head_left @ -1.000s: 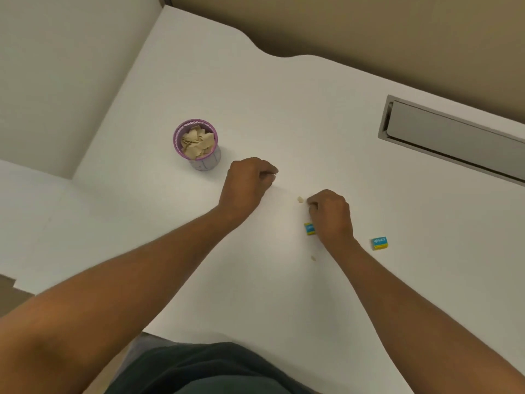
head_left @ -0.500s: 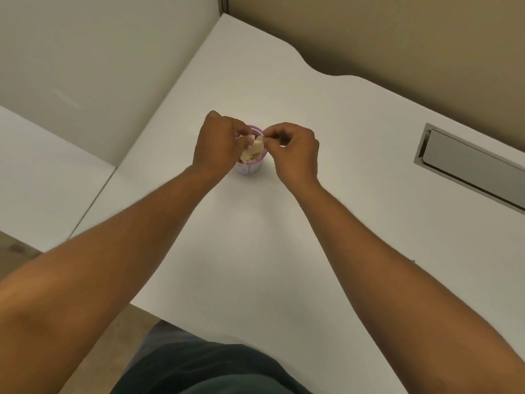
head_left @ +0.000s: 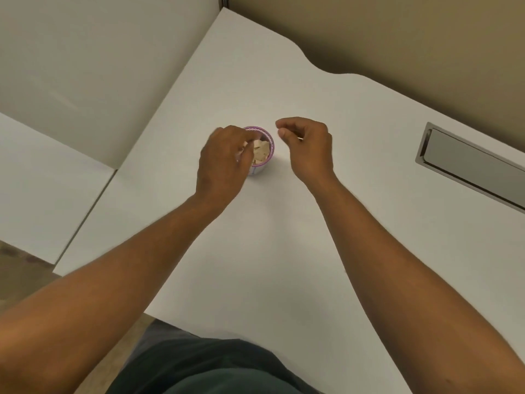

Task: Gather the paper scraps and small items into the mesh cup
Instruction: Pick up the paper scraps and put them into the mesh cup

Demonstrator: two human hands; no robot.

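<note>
i see the mesh cup (head_left: 263,155) standing upright on the white worktop (head_left: 284,237), a little above frame centre, about at 12 o'clock from my torso. it has a pink-purple rim and is packed with tan paper scraps (head_left: 260,151) up to near the top. my left hand (head_left: 224,163) sits over the cup's 9 o'clock side, fingers curled down over the rim and blurred; i cannot tell whether it grips a scrap or has let go. my right hand (head_left: 308,146) hovers just beside the cup at 3 o'clock, apart from it, thumb and forefinger drawn close in a loose pinch with nothing visible between them.

for edges: the worktop's far edge runs in a wavy line from 12 o'clock toward 2 o'clock against a tan wall (head_left: 397,38). its left edge slants from 12 o'clock down to 8 o'clock, meeting a lower white surface (head_left: 42,180) and a panel. the near edge cuts across at 6 o'clock above my dark clothing (head_left: 204,368). a recessed metal slot (head_left: 468,163) lies at 3 o'clock, well apart from the cup. between the cup and the near edge the surface is bare apart from my forearms, and the stretch between the right hand and the slot is also open.
</note>
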